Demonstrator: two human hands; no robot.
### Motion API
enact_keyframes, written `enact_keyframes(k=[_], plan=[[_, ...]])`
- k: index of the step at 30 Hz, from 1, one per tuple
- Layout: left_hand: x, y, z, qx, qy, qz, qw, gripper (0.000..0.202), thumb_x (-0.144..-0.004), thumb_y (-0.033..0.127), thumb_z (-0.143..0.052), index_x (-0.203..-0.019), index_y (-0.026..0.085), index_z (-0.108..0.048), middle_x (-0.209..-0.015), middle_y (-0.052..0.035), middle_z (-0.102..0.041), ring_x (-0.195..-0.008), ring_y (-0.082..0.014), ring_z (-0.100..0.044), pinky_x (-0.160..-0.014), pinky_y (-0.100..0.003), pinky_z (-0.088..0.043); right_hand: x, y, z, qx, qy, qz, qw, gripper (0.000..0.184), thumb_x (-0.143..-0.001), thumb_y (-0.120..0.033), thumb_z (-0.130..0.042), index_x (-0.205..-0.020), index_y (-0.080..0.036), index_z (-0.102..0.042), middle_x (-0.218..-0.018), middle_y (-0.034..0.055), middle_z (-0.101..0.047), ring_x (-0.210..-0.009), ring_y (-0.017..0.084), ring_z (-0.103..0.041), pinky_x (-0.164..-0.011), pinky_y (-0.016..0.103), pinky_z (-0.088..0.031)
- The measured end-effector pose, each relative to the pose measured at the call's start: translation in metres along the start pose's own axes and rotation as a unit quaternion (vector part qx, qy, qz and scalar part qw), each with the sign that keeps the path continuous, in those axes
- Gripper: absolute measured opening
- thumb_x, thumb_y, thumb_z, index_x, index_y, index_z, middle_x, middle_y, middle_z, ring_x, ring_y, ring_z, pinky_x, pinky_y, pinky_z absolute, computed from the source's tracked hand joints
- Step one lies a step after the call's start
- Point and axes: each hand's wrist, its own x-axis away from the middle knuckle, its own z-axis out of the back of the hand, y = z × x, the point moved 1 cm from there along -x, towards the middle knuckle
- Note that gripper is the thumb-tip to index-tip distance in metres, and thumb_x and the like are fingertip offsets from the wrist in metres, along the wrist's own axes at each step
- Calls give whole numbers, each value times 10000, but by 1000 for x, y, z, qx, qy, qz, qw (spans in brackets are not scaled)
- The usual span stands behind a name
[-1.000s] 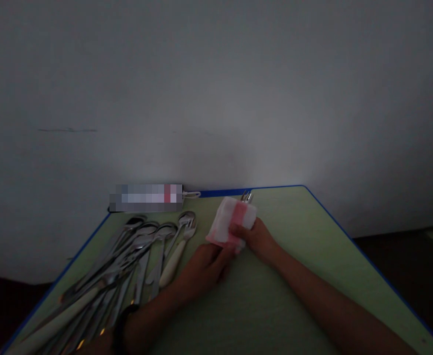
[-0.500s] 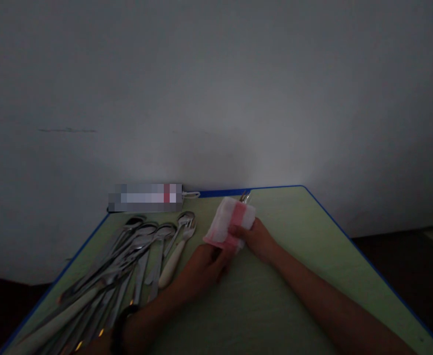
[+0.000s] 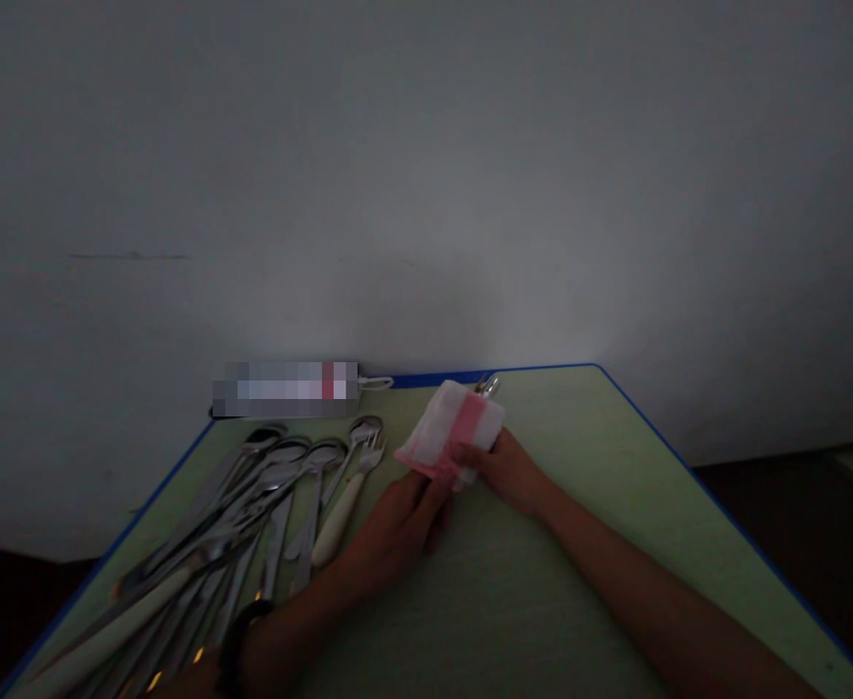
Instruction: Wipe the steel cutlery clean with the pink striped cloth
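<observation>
**Pink-and-white cloth between our two hands**

We have the folded cloth (image 3: 426, 427) directly ahead of our left fingers and just left of our right ones. Our right hand (image 3: 513, 471) pinches it: the thumb presses on the pink band from above, while the other fingers are hidden underneath. Our left hand (image 3: 397, 524) is curled, thumb and fingertips against the cloth's near edge; we cannot tell whether those fingers grip anything beneath it. Metal cutlery ends (image 3: 491, 386) poke out past the cloth's far side, ahead of our right fingers; how they are supported is hidden.

Left of our left fingers, we have a white-handled fork (image 3: 339, 519) near the wrist, then a crowded pile of cutlery (image 3: 273, 476) reaching back beside our forearm, so room there is tight. Beyond the fork, ahead and to the left, a blurred-out box (image 3: 287, 390) sits at the back. Right of our right fingers, the green tabletop (image 3: 578, 427) is open as far as its blue side edge. Ahead of both hands, the back edge lies near, with the wall (image 3: 426, 214) behind it.
</observation>
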Motion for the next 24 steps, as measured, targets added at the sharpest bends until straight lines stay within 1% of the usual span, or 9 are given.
enact_keyframes(k=[2,7,12,17,20,24], plan=[[0,-1,0,2,-5,0,1000,485,-904,489,-280,-609,168,-490,-494,39,-472,-457,-105,-441,-469,-212,-320,0,0,0,-4,-1,-6,1000,338,-657,-331,-690,-941,-168,-606,-858,34,-659,-764,156,-592,-737,304,-461],[1,-1,-1,-4,-19,-4,1000,488,-903,491,-283,-600,164,-481,-504,35,-462,-469,-103,-440,-467,-209,-310,1,-3,1,22,-15,-17,1000,312,-660,-335,-688,-903,-154,-612,-834,40,-658,-727,139,-591,-709,288,-471],[0,-1,0,-21,-27,-3,999,529,-904,504,-257,-561,158,-466,-494,27,-450,-471,-98,-430,-462,-203,-300,0,-5,2,49,-10,-10,999,366,-635,-338,-709,-935,-156,-606,-849,41,-660,-732,145,-592,-708,294,-478],[0,0,1,-51,-31,4,998,544,-893,508,-277,-518,157,-456,-472,24,-441,-447,-92,-406,-439,-199,-284,1,-3,2,36,-29,-14,999,335,-647,-335,-704,-919,-163,-610,-847,41,-659,-735,146,-591,-698,293,-478],[0,2,2,-46,-25,0,999,511,-883,500,-309,-530,161,-454,-463,31,-436,-437,-91,-399,-431,-196,-284,2,-3,2,33,-30,-18,999,297,-670,-346,-685,-893,-161,-620,-842,39,-655,-732,143,-588,-694,287,-474],[0,6,4,-28,-22,5,999,420,-861,460,-374,-581,166,-481,-445,47,-425,-416,-92,-387,-411,-195,-273,3,-1,0,7,-37,-16,999,301,-706,-355,-653,-939,-168,-618,-856,40,-652,-754,147,-591,-715,296,-467]])
